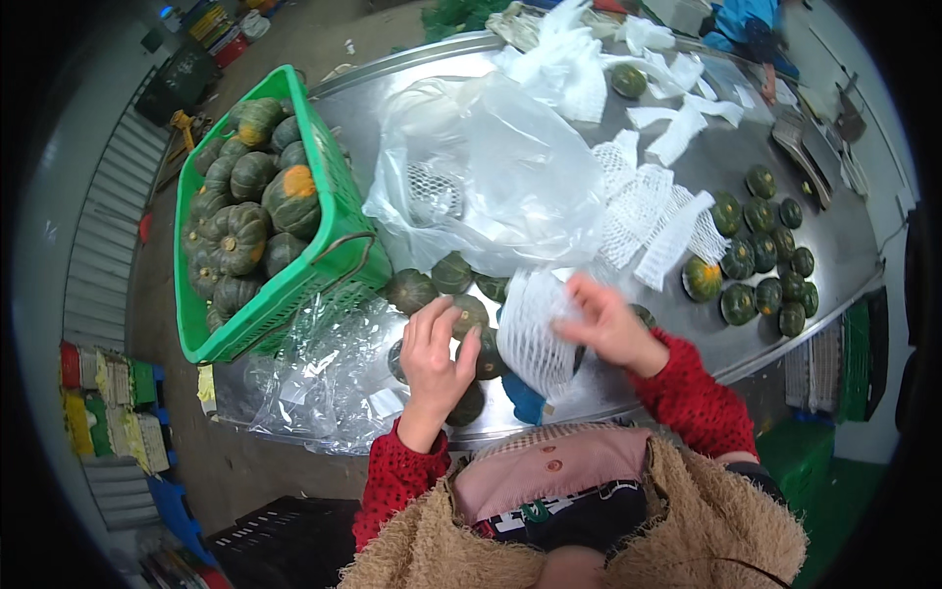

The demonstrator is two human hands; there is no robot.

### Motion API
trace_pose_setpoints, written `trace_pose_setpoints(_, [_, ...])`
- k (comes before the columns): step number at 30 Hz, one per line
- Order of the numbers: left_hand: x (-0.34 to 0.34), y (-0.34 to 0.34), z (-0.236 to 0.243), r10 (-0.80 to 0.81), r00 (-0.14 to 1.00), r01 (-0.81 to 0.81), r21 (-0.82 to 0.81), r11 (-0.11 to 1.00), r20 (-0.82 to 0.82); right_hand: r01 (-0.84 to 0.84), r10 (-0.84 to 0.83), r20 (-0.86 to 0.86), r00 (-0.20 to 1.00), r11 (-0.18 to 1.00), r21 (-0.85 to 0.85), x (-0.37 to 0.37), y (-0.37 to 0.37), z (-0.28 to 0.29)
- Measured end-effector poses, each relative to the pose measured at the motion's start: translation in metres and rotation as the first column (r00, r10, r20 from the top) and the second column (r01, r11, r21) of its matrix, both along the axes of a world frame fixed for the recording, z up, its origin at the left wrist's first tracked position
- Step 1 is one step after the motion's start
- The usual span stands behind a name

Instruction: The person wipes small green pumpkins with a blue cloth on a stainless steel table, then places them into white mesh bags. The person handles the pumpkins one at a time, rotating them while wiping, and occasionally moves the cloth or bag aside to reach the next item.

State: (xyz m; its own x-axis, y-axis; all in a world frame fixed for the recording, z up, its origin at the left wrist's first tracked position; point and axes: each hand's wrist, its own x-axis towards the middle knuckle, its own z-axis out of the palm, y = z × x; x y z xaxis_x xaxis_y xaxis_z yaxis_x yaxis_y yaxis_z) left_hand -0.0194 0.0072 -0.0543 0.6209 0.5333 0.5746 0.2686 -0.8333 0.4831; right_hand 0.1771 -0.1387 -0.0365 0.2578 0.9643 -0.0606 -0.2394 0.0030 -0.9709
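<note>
Several green squashes [409, 292] lie near the middle front of the steel table. My left hand [437, 363] reaches over them, fingers slightly bent and thumb apart, beside a paler squash [469, 314]; it holds nothing that I can see. My right hand [608, 324] grips a white foam mesh net [530, 339] at its right side; whether anything is inside is hidden. A blue item [523, 401] shows under the net.
A green crate [211, 348] heaped with squashes stands left, beside crumpled clear plastic [324, 373]. Behind are a large plastic bag [481, 157] and loose foam nets [657, 226]. Small squashes [765, 250] sit at right near a metal tool [800, 147]; another person [746, 25] is at back right.
</note>
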Motion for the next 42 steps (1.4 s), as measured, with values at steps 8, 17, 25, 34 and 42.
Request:
trace_pose_setpoints(8, [0.059,0.084,-0.031,0.142,0.885,0.04,0.375,0.926,-0.444,0.047,-0.045,0.183,0.982,0.999,-0.005,0.0,0.086,-0.026])
trace_pose_setpoints(17, [0.001,0.07,-0.04,0.288,0.861,-0.155,0.322,0.934,-0.419,0.196,-0.31,0.908,0.283,0.945,0.262,0.004,0.246,-0.099])
trace_pose_setpoints(25, [-0.014,0.066,-0.051,0.364,0.853,-0.305,0.21,0.929,-0.373,0.047,-0.065,0.51,0.858,0.998,0.049,0.05,0.239,-0.013])
trace_pose_setpoints(34, [0.047,0.028,0.061,-0.347,0.917,0.388,-0.237,0.891,0.199,-0.193,0.227,-0.131,0.965,0.954,0.23,0.035,0.1,0.101])
trace_pose_setpoints(42, [-0.005,-0.076,-0.005,-0.215,0.894,0.429,-0.89,0.153,0.394,0.097,-0.066,-0.359,0.931,0.993,0.07,-0.025,-0.031,-0.027])
